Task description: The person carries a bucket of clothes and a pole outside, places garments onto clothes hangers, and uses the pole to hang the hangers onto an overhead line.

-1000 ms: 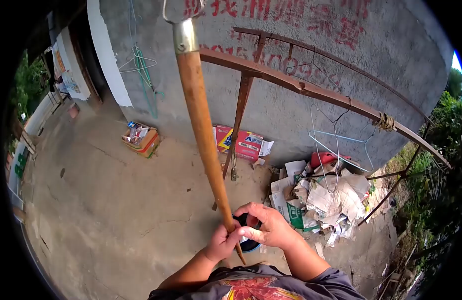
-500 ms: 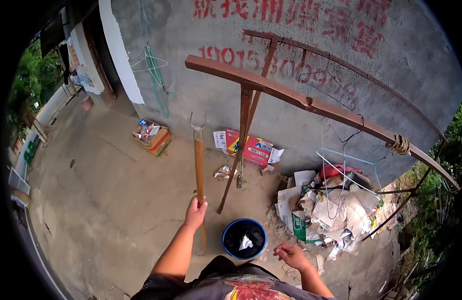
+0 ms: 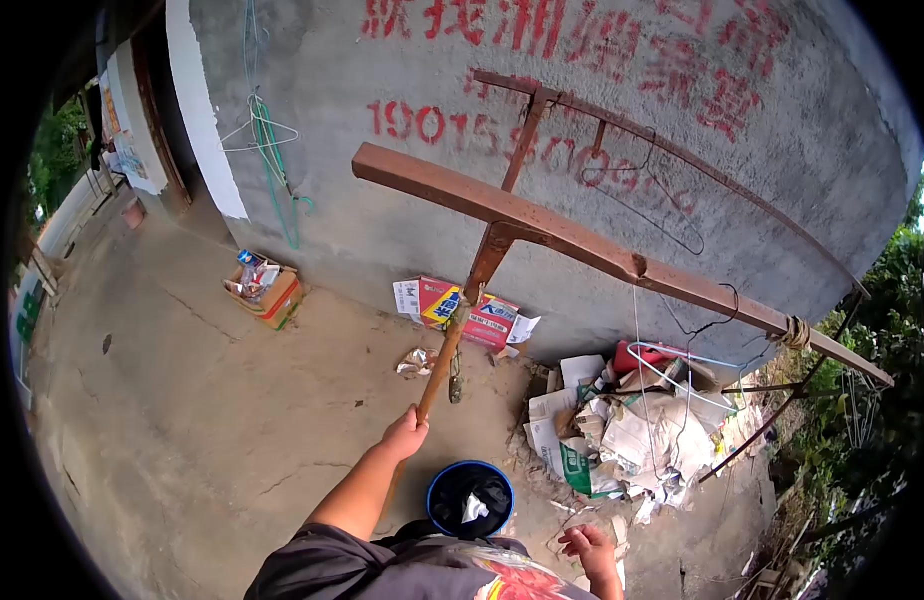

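Observation:
My left hand (image 3: 407, 436) is wrapped around a wooden pole (image 3: 442, 376), which leans up and to the right. The pole's upper end overlaps the brown post under a rusty beam (image 3: 572, 238); its metal fork tip is hard to make out there, and I cannot tell whether they touch. My right hand (image 3: 594, 556) hangs at the lower right with loosely curled fingers and nothing visible in it. Between my hands, close to my body, stands a blue-rimmed bin (image 3: 437, 487) lined with a black bag, with a crumpled white scrap inside.
A heap of flattened cardboard (image 3: 637, 430) lies at the right, beneath wire hangers (image 3: 682, 375) on the beam. A red and yellow carton (image 3: 487, 318) rests against the grey wall (image 3: 342, 210). Farther left sits an open box of litter (image 3: 272, 295). Green hangers (image 3: 274, 165) hang on the wall.
The pole has swung from nearly upright to tilted right, its top now at the post. My left hand has shifted slightly right and lower, my right hand lower. The view has turned somewhat.

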`<state>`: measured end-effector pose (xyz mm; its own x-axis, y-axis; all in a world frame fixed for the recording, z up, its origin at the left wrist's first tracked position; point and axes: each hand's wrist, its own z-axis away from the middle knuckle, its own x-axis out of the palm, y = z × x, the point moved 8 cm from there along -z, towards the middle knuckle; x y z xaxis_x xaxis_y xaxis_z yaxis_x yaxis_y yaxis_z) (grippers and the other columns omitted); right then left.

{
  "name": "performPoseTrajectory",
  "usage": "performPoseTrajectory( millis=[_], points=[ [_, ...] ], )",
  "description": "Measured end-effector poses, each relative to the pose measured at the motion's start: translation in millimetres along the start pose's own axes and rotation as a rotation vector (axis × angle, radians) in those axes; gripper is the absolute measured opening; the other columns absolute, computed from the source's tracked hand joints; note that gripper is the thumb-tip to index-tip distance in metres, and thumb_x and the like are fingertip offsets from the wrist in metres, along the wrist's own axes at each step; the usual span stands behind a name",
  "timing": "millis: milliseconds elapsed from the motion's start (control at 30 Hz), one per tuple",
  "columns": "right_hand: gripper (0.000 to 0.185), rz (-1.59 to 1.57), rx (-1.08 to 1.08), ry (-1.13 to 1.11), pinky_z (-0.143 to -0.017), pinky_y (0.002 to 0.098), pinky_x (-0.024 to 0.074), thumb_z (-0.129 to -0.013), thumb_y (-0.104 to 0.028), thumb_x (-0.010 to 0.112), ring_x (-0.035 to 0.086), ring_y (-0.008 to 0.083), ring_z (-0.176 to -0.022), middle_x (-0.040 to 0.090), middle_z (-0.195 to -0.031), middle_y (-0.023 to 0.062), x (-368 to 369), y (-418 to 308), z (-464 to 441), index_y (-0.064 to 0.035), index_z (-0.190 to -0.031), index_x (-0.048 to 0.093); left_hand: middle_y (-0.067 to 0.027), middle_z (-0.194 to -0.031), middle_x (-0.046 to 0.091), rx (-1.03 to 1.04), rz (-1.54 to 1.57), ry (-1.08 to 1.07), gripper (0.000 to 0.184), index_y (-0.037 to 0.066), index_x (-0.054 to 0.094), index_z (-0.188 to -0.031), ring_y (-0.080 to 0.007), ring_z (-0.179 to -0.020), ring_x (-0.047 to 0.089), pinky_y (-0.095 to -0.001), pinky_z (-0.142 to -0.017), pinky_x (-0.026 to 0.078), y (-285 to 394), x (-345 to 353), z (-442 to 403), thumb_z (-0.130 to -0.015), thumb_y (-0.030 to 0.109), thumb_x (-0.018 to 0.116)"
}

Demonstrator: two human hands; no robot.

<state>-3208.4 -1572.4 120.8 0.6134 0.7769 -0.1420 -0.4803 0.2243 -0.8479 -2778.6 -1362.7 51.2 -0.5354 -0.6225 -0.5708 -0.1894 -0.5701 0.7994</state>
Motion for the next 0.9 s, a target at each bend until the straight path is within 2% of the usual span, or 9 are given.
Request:
performPoseTrajectory(
  millis=[167, 300, 367, 433, 500, 567, 700, 767, 900],
  points=[
    [0.019, 0.071, -0.006, -0.012, -0.068, 0.0273, 0.0514, -0.097, -0.017, 0.056, 0.064, 0.0143, -0.071, 0.07, -0.089, 0.0083, 22.4, -23.5, -7.9, 0.0002, -0.099, 0.064, -0.0149, -0.1, 0.066, -0.024, -0.059, -0.054, 0.026, 0.011, 0.049, -0.109, -0.0371, -0.095, 0.063, -0.0449, -0.083, 0.049, -0.9, 6.1, -3.8, -0.092, 0.03, 0.054],
    [0.021, 0.041, -0.299, -0.118, -0.071, 0.0272, 0.0507, -0.096, -0.017, 0.059, 0.063, 0.0142, -0.076, 0.068, -0.089, 0.0059, 40.9, -153.4, 28.1, 0.0017, -0.104, 0.063, -0.0146, -0.112, 0.063, 0.01, 0.03, -0.058, 0.051, 0.011, 0.044, -0.13, -0.0323, -0.103, 0.062, -0.0421, -0.09, 0.049, -17.7, 5.1, -2.9, -0.085, 0.024, 0.065],
    [0.019, 0.128, -0.578, -0.026, -0.073, 0.0268, 0.0499, -0.096, -0.015, 0.058, 0.063, 0.0138, -0.079, 0.066, -0.09, 0.0057, 20.9, -229.5, 60.5, 0.0019, -0.104, 0.063, -0.0138, -0.123, 0.057, 0.058, 0.249, -0.11, 0.074, 0.009, 0.033, -0.142, -0.0287, -0.111, 0.058, -0.0413, -0.094, 0.047, -12.3, 3.2, -3.1, -0.078, 0.017, 0.072],
    [0.018, -0.001, -0.933, 0.225, -0.075, 0.0271, 0.0492, -0.095, -0.012, 0.058, 0.062, 0.0144, -0.089, 0.065, -0.099, 0.0069, -11.6, -287.4, 83.8, 0.0015, -0.105, 0.062, -0.0147, -0.127, 0.053, 0.097, 0.273, -0.134, 0.079, 0.009, 0.031, -0.144, -0.0281, -0.115, 0.055, -0.0416, -0.096, 0.045, -16.5, 2.1, -6.3, -0.077, 0.015, 0.072],
    [0.025, 0.136, -1.029, 0.641, -0.076, 0.0278, 0.0491, -0.093, -0.015, 0.061, 0.06, 0.0156, -0.098, 0.063, -0.108, 0.0096, -45.8, -320.6, 82.5, -0.0013, -0.114, 0.059, -0.0156, -0.131, 0.049, 0.122, 0.305, -0.13, 0.084, 0.009, 0.028, -0.146, -0.0274, -0.119, 0.052, -0.0419, -0.098, 0.043, -13.8, -0.7, -5.9, -0.075, 0.012, 0.073],
    [0.039, 0.491, -0.989, 0.867, -0.077, 0.0283, 0.0491, -0.092, -0.018, 0.065, 0.057, 0.016, -0.104, 0.061, -0.111, 0.011, -50.2, -348.9, 64.3, -0.0035, -0.126, 0.052, -0.0183, -0.137, 0.042, 0.093, 0.35, 0.02, 0.088, 0.01, 0.024, -0.148, -0.0286, -0.126, 0.046, -0.0433, -0.102, 0.038, -11.9, -21.7, 2.8, -0.075, 0.012, 0.073],
    [0.052, -0.001, -0.603, 0.427, -0.059, 0.0249, 0.0451, -0.091, -0.014, 0.063, 0.057, 0.011, -0.071, 0.061, -0.099, 0.0079, -50.5, -336.2, -16.8, -0.0034, -0.137, 0.042, -0.0166, -0.134, 0.044, 0.095, 0.447, 0.12, 0.08, 0.01, 0.03, -0.145, -0.0267, -0.122, 0.047, -0.0419, -0.1, 0.039, -6.8, -58.1, 25.9, -0.076, 0.005, 0.068],
    [0.034, -0.177, -0.635, 0.402, -0.046, 0.0177, 0.0242, -0.093, -0.014, 0.061, 0.034, 0.0012, -0.053, 0.048, -0.072, -0.0063, -47.2, -348.4, -19.5, -0.0058, -0.125, 0.053, -0.0152, -0.13, 0.047, 0.094, 0.411, 0.123, 0.074, 0.009, 0.033, -0.143, -0.0252, -0.118, 0.05, -0.0398, -0.095, 0.042, -14.5, -69.3, 36.7, -0.076, 0.003, 0.065],
    [0.021, -0.182, -0.691, 0.362, -0.047, 0.0171, 0.0209, -0.095, -0.012, 0.057, 0.031, -0.0007, -0.053, 0.043, -0.069, -0.0093, -29.3, -360.5, -4.4, -0.0063, -0.115, 0.059, -0.0124, -0.123, 0.052, 0.041, 0.396, 0.109, 0.064, 0.008, 0.04, -0.137, -0.0208, -0.109, 0.054, -0.035, -0.088, 0.045, -37.8, -84.6, 59.1, -0.077, 0.002, 0.064]
  ],
)
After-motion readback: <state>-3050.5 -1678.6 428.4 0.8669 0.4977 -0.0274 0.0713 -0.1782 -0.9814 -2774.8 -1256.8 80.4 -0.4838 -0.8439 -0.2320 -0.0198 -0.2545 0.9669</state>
